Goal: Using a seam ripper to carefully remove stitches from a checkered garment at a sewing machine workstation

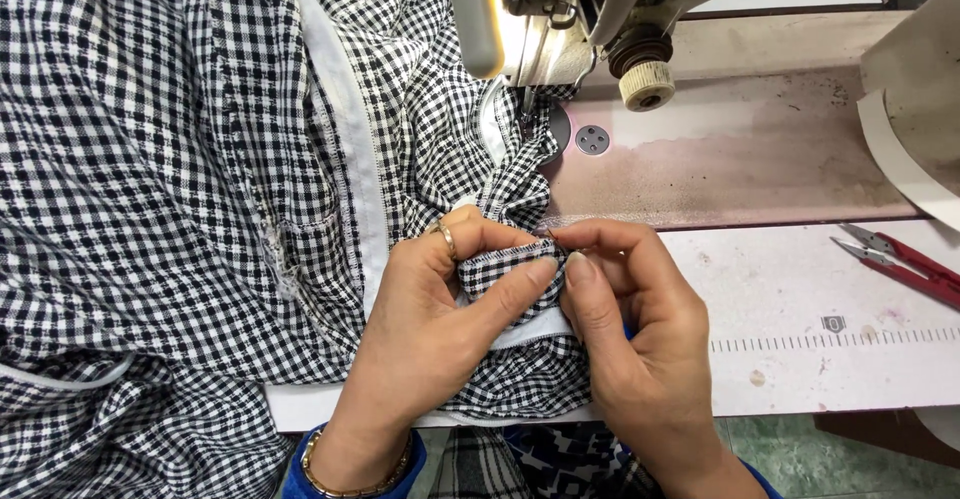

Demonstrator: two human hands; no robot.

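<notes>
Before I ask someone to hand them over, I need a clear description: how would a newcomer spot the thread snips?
Start at the sewing machine at the top, then follow the white table to its right edge. There, above the printed ruler scale, lie the thread snips: red handles, two short metal blades pointing left, the only red thing on the table, away from the checked fabric.
</notes>
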